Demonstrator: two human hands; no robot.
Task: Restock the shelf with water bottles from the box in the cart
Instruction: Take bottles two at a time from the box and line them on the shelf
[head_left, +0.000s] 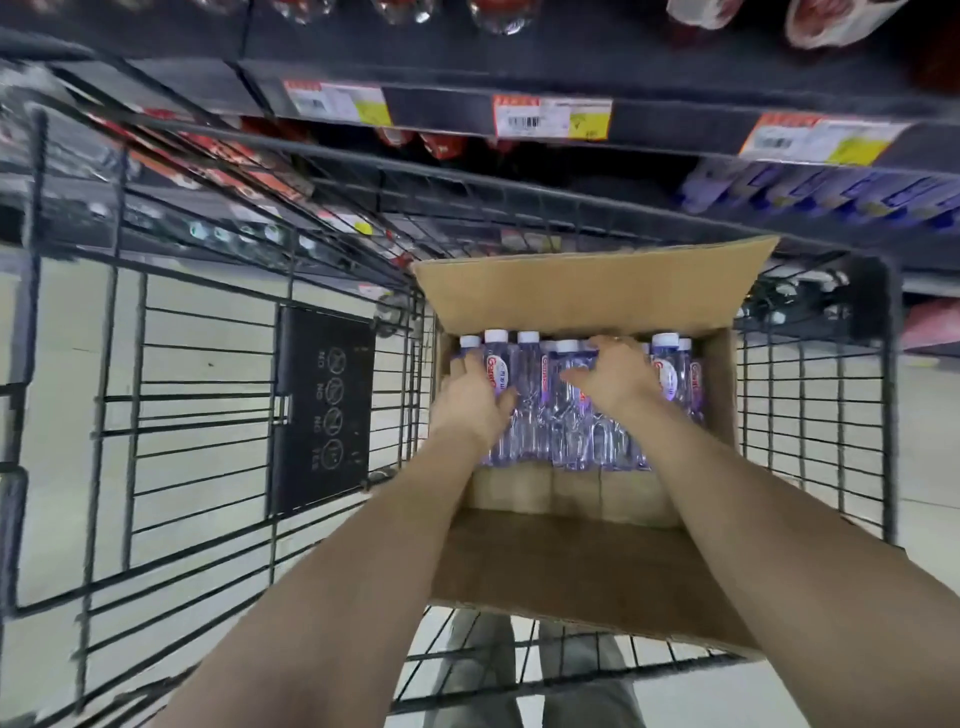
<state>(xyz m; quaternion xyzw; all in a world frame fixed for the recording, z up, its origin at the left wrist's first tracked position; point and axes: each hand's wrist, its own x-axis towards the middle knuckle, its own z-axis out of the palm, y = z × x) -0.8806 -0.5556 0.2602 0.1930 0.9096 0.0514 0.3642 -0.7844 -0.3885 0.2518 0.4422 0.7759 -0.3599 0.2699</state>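
Packed upright in open brown cardboard box (587, 296), inside black wire cart (140, 364): clear white-capped plastic water bottles (670, 374). Gripping one with left hand (475, 397), another with right hand (615, 371), fingers curled. Red label lettering only partly legible. On black cart placard (322, 410): NO, NO, NO, YES.

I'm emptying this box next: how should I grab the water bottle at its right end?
Come from above and wrap the labelled body of that water bottle: it seems to lie cap toward the far flap, wedged between a neighbour and the cardboard box wall.
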